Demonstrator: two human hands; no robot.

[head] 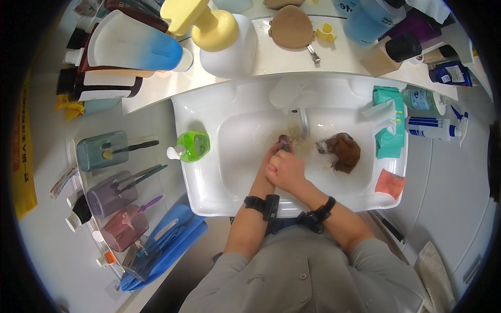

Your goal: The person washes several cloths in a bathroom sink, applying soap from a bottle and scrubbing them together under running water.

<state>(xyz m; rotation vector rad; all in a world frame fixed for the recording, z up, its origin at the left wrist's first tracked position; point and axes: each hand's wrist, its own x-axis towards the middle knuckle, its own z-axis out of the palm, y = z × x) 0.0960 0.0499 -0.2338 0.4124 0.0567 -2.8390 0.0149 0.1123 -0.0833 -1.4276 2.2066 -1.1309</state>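
Observation:
Both hands are close together, low in the white washbasin (235, 168), just left of the metal faucet spout (303, 124). My left hand (273, 153) holds a small dark wet piece of fabric (284, 144), its far end sticking out past the fingers. Curled into a fist, my right hand (287, 169) presses over the same fabric and hides much of it and part of the left hand. Brownish water spreads around the fabric. To the right, a brown wet cloth (345, 152) lies crumpled on the basin floor, with white suds along its left side.
A green soap pump bottle (194, 146) rests on the left rim. A teal wipes pack (391, 135) and an orange sponge-like square (390, 184) lie on the right rim. Bottles and a yellow-topped dispenser (229, 47) crowd the shelf (266, 58) above. Tumblers (113, 193) hang left, beside blue towels (184, 231).

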